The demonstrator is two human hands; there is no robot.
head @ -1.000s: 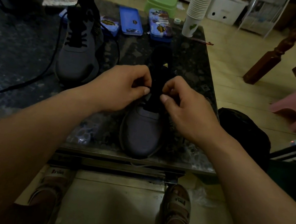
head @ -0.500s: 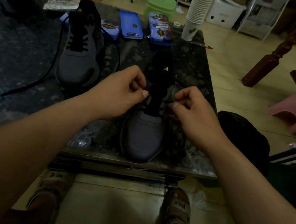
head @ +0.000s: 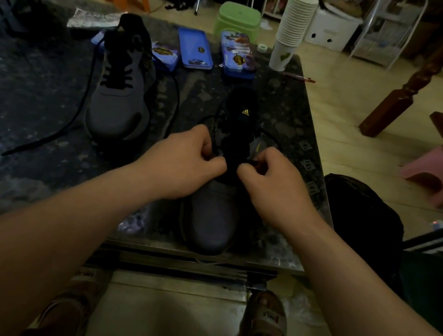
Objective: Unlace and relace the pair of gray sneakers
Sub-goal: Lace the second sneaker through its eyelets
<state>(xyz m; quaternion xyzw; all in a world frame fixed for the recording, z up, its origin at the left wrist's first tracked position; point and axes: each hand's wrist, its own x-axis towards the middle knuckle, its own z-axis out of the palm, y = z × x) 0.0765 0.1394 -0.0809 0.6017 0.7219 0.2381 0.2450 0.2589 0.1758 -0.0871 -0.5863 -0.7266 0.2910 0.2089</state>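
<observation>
- Half a second before, the right hand [head: 270, 184] had been drawn out to the right of the near gray sneaker [head: 212, 218]. At this moment it was back in close, with its knuckles almost meeting those of the left hand [head: 186, 162] over the middle of the shoe.
- Slack loops of the black lace [head: 266, 135] stood out on either side of the tongue [head: 245, 112]. I took the pull-and-return for one pass of the lace through an eyelet pair. In the dim light I could not tell whether it was going in or coming out.
- The left hand's fingers were curled, and its thumb and forefinger pinched the lace at the left eyelet row. The right hand was curled the same way, pinching at the right row. The lace between the fingertips was barely visible.
- Both forearms reached forward from the bottom corners and converged on the shoe, with the backs of the hands facing up.
- The near sneaker sat on the dark tabletop [head: 21, 107] at its front edge, toe toward the person.
- The far gray sneaker [head: 116, 110] stood well apart to the left. It was laced only over its lower eyelets, and its loose lace end [head: 45, 140] trailed across the tabletop, so that shoe looked unfinished too.
</observation>
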